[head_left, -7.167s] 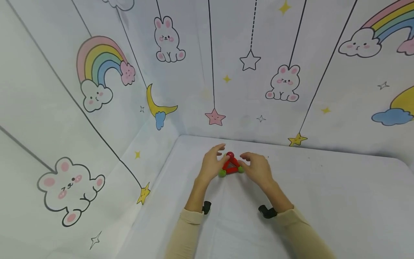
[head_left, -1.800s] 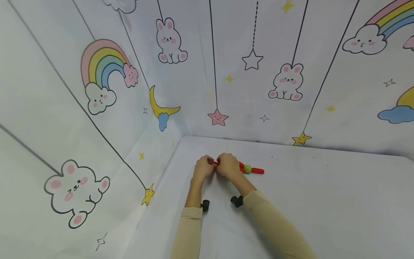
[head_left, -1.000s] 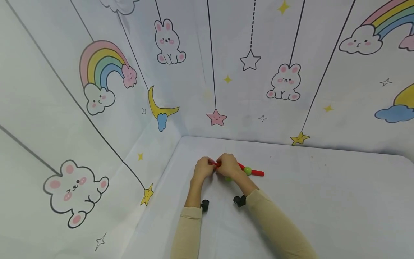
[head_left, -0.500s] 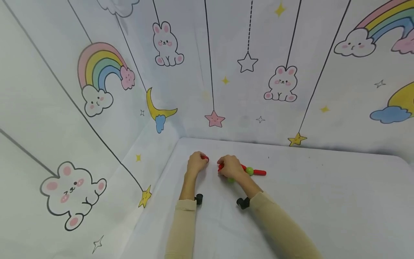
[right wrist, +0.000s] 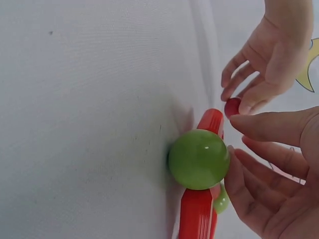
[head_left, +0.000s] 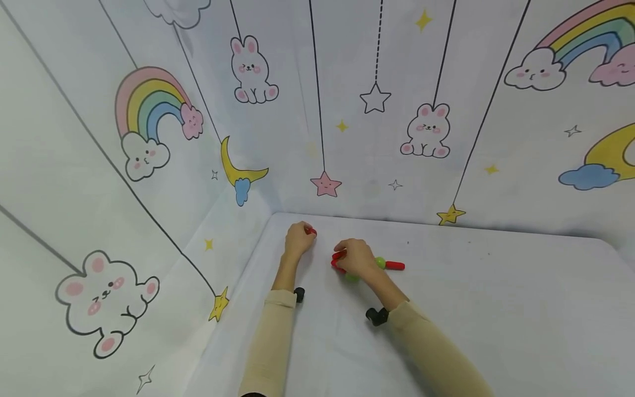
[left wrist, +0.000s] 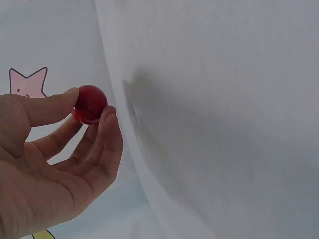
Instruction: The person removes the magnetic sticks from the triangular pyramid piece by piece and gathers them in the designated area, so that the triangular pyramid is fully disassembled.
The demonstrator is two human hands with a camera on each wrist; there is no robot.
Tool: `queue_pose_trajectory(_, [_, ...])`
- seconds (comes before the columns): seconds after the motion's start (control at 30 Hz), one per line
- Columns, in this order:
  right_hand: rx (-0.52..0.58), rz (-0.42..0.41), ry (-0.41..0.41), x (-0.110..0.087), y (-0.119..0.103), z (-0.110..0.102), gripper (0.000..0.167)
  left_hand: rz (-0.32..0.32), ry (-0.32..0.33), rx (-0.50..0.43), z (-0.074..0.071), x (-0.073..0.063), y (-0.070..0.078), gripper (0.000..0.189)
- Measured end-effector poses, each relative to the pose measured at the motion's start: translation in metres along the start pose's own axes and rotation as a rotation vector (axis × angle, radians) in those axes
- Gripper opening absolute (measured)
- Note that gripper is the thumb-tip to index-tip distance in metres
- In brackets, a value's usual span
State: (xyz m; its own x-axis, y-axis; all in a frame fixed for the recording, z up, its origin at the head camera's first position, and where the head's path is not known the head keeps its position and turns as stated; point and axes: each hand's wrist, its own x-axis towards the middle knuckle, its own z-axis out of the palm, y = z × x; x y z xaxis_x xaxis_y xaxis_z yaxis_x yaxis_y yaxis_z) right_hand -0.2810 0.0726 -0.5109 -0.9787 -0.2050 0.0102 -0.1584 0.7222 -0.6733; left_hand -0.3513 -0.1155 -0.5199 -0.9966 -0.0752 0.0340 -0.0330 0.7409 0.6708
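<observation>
My left hand (head_left: 299,240) pinches a small glossy red ball (left wrist: 90,103) between thumb and fingers, raised off the table near its far left corner. To its right, my right hand (head_left: 358,258) holds red rods (head_left: 338,256) of a low structure, thumb and fingers bent about them. The fingertips' contact is partly hidden. In the right wrist view, a green ball (right wrist: 199,159) joins red rods close beside the fingers. Another green ball (head_left: 352,278) lies under the right hand. A further red rod (head_left: 395,266) sticks out to the right from a green ball (head_left: 380,262).
The white-covered table (head_left: 496,309) stretches to the right and towards me. Behind it and on the left rise white walls (head_left: 377,165) printed with rabbits, stars and rainbows. A black wrist camera (head_left: 377,316) sits under the right forearm.
Earlier the rods and balls formed a triangle; now rods extend to the right. My left hand has drawn away up and left with the red ball. The right hand stays at the rods.
</observation>
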Motion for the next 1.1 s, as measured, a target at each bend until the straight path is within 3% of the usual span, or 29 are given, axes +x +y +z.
queue_pose_trajectory(0.27, [0.007,0.004,0.051,-0.009,0.002,-0.004,0.030,-0.006,0.013,-0.004,0.006,0.016,-0.005,0.029])
queue_pose_trajectory(0.47, [0.044,0.019,0.072,-0.014,0.005,-0.009,0.029,-0.012,0.022,-0.084,0.007,0.025,-0.009,0.031])
queue_pose_trajectory(0.63, [0.053,0.031,0.078,-0.018,0.006,-0.013,0.029,-0.039,0.022,-0.128,0.009,0.028,-0.012,0.033])
queue_pose_trajectory(0.87, [0.049,0.033,0.090,-0.022,0.012,-0.016,0.029,-0.078,-0.008,-0.119,0.010,0.028,-0.014,0.032])
queue_pose_trajectory(1.1, [0.120,0.038,0.101,-0.024,0.020,-0.021,0.030,-0.056,0.017,-0.116,0.003,0.023,-0.011,0.036])
